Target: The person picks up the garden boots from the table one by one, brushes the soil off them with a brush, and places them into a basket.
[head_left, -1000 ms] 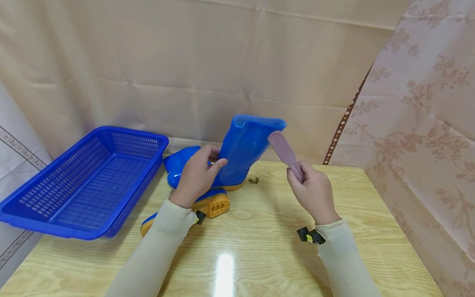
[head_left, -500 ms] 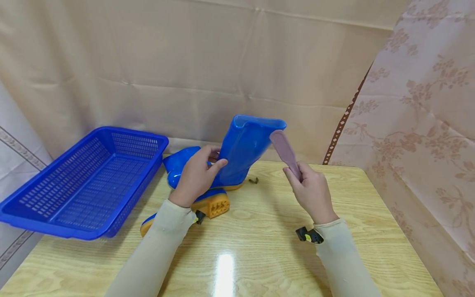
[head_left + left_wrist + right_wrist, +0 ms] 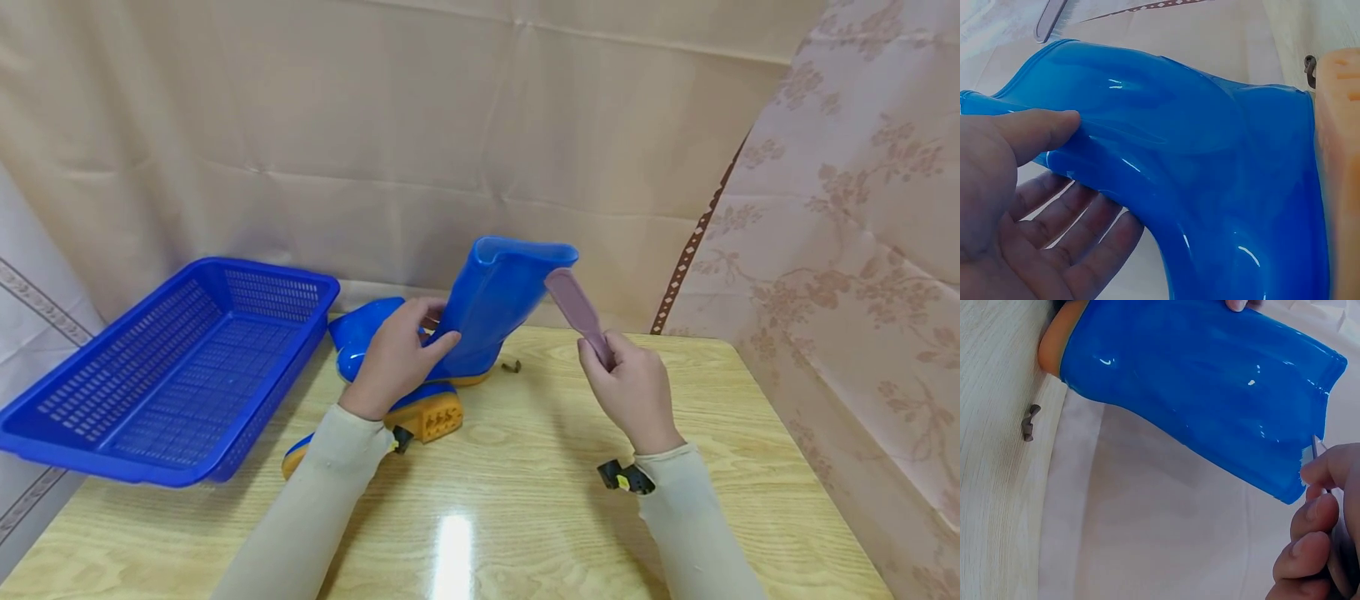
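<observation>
A blue rubber boot (image 3: pixel 498 308) with a yellow-orange sole stands on the table, its shaft leaning right. My left hand (image 3: pixel 397 354) grips the shaft's left side; in the left wrist view the thumb lies on the near face and the fingers behind. In my right hand (image 3: pixel 630 387) is a pinkish-purple brush (image 3: pixel 573 304), held by its handle. Pale bristles (image 3: pixel 1305 465) show at the boot's upper rim in the right wrist view, seemingly touching it. A second boot (image 3: pixel 431 417) lies on its side, sole toward me, partly hidden by the left hand and the first boot.
At the left stands a blue plastic basket (image 3: pixel 281 400) with slotted walls. A small brown scrap (image 3: pixel 512 366) lies on the wooden table (image 3: pixel 540 517) just right of the boot. Beige cloth (image 3: pixel 390 142) hangs behind, and flowered cloth (image 3: pixel 862 250) at the right.
The right hand and brush have shifted only slightly near the boot's rim. The boot's top edge looks a little more bent. The left hand keeps its grip in the same place.
</observation>
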A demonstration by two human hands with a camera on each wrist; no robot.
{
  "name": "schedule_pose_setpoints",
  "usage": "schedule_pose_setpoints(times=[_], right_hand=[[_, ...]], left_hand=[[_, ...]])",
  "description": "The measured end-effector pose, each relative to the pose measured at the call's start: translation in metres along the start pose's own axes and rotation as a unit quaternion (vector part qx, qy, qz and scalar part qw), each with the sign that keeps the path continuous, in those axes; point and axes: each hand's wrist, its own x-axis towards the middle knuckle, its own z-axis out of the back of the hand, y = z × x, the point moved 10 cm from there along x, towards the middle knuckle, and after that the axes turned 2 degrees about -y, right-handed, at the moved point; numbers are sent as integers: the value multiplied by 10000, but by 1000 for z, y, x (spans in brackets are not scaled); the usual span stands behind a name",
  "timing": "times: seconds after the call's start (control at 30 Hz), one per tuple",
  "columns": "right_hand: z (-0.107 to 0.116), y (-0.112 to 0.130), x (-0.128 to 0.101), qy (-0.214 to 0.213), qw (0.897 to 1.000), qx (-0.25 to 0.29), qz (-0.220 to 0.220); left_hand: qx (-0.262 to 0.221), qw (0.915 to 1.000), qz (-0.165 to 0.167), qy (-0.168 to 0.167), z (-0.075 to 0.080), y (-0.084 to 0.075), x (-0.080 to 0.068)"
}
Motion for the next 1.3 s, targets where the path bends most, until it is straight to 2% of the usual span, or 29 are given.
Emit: schedule_pose_setpoints(times=[0.2, 0.47, 0.67, 0.83, 1.03, 1.2, 1.3], right_hand=[[2, -3, 0, -49, 9999, 35, -140], [8, -12, 0, -39, 9987, 197, -460], [17, -19, 4, -214, 9977, 253, -596], [21, -19, 7, -346, 9973, 330, -549], [33, -18, 7, -931, 9927, 600, -477], [47, -21, 5, -1660, 9805, 949, -452], [52, -21, 3, -1954, 9738, 1085, -424]], left_hand=[[-95, 9999, 74, -115, 1, 1, 0], [46, 9986, -41, -525, 2, 1, 1], [-81, 9973, -345, -642, 6, -13, 12], [-381, 9967, -277, -662, 7, -18, 19], [-737, 9947, -210, -680, 3, -24, 26], [-1148, 9883, -295, -961, 5, -34, 34], [-1350, 9853, -335, -990, 0, -36, 38]])
